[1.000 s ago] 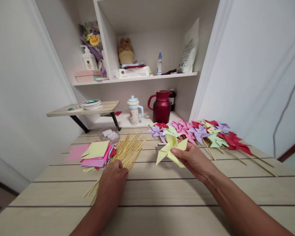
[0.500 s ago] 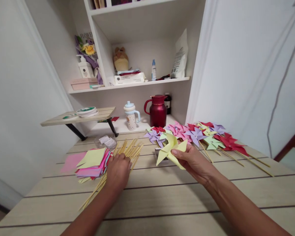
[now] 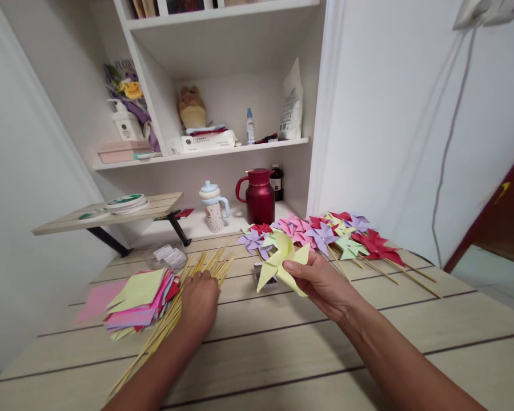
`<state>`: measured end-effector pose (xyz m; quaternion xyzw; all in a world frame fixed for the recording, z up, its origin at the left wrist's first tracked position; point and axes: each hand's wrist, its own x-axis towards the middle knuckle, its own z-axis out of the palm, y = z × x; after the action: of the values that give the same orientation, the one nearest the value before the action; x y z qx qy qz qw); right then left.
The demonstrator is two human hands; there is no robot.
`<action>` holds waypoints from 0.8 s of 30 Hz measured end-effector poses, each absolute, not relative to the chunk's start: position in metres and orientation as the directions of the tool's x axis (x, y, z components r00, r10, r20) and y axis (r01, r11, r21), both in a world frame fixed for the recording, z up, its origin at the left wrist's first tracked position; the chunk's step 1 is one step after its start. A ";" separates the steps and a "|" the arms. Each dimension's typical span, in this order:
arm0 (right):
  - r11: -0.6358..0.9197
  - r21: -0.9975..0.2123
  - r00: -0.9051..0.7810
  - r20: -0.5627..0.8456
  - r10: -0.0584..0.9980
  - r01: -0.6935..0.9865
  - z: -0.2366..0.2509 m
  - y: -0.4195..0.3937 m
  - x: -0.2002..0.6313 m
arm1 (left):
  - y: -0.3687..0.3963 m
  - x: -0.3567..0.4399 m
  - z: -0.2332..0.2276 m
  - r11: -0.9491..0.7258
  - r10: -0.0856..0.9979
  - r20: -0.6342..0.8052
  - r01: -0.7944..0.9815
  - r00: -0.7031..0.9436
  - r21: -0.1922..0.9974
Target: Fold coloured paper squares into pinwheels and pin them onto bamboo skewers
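Finished stick-mounted paper pinwheels [image 3: 325,234] pile at one o'clock; right hand [image 3: 321,279] pinches a stickless yellow paper pinwheel [image 3: 278,264], left hand [image 3: 199,297] curls onto thin bamboo sticks [image 3: 171,314]; a colored paper-square stack [image 3: 139,297] waits.

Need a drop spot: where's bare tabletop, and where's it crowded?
Bare: the near planks of the table between the forearms, and the near right corner. Crowded: paper stack and sticks under the left hand; finished pinwheels beyond the right hand.
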<state>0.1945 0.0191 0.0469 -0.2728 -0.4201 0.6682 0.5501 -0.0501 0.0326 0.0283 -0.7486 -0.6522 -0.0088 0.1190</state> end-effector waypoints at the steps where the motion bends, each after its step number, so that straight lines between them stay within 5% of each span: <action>1: -0.040 -0.862 -0.247 0.100 0.964 -0.505 0.047 0.019 0.195 | 0.033 -0.050 0.029 -0.105 0.978 0.161 0.981 0.132 -0.163; 14: -0.029 -0.876 -0.238 0.099 0.966 -0.481 0.048 0.018 0.194 | 0.047 -0.066 0.019 0.121 0.992 0.038 0.992 -0.122 0.017; 24: -0.017 -0.871 -0.252 0.123 0.960 -0.490 0.049 0.018 0.195 | 0.036 -0.067 0.047 0.131 0.955 0.186 0.893 -0.230 0.431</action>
<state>0.1945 0.0183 0.0485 -0.2692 -0.4361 0.6602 0.5490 -0.0674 0.0360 0.0470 -0.6170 -0.7489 -0.2323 -0.0672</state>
